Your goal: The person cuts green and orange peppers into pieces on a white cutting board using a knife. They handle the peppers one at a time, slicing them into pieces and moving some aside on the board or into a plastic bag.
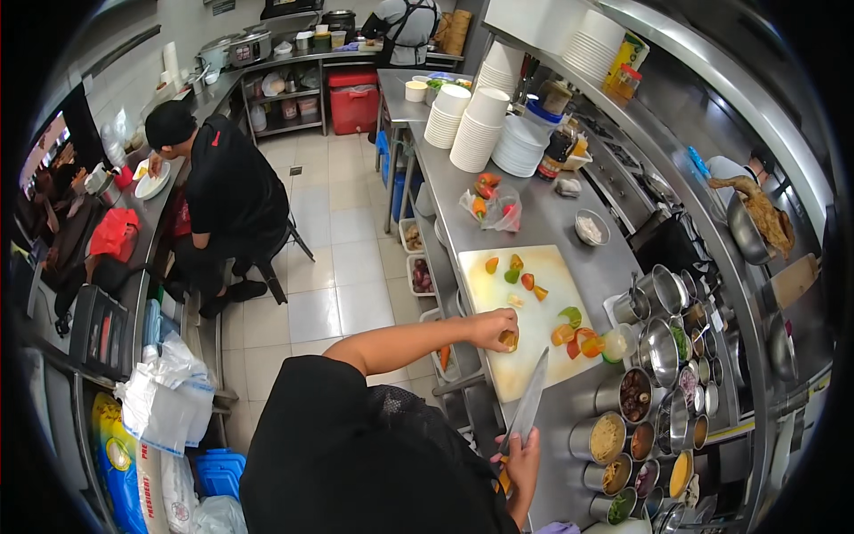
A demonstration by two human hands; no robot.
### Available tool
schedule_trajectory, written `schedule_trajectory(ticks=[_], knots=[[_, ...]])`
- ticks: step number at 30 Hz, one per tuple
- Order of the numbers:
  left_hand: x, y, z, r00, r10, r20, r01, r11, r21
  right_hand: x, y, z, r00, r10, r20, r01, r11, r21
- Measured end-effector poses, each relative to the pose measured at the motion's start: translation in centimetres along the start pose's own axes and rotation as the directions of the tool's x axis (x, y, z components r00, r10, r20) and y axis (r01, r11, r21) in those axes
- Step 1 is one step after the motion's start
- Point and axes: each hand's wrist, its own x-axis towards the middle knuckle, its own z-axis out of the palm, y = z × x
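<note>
My left hand point(495, 329) is over the left edge of the white cutting board point(497, 374), closed around a small yellowish piece of bell pepper point(509, 340). In my right hand point(522, 460) is a chef's knife point(530, 397) with an orange handle, its broad blade reaching over the near edge of the board. Cut pepper ends point(527, 281) in red, orange and green lie scattered on the far half. Larger pepper pieces point(582, 342) are grouped at the right side, beside a clear container point(619, 342). A pale pepper core point(515, 301) sits near my left hand.
A plastic bag with whole peppers point(492, 200) lies beyond the board, near a bowl of white powder point(591, 227). Stacked white bowls point(477, 130) stand farther back. Steel pots of ingredients point(607, 437) crowd the right. A person point(230, 180) sits eating at left; another point(403, 30) stands at the back.
</note>
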Motion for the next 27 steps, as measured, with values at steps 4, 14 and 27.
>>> schedule_trajectory(ticks=[4,14,27], knots=[[-0.1,0.0,0.0,1.0,0.003,-0.024,-0.003,1.0,-0.012,-0.1,-0.8,-0.2,1.0,-0.013,-0.01,0.013,1.0,0.024],[0.7,0.0,-0.3,0.996,-0.039,0.081,0.037,0.999,0.031,0.8,-0.1,-0.6,1.0,0.007,-0.003,-0.007,1.0,-0.021],[0.6,0.0,-0.6,1.0,0.02,-0.017,-0.02,0.999,0.029,0.3,-1.2,-1.3,0.986,0.138,0.09,-0.138,0.99,-0.003]])
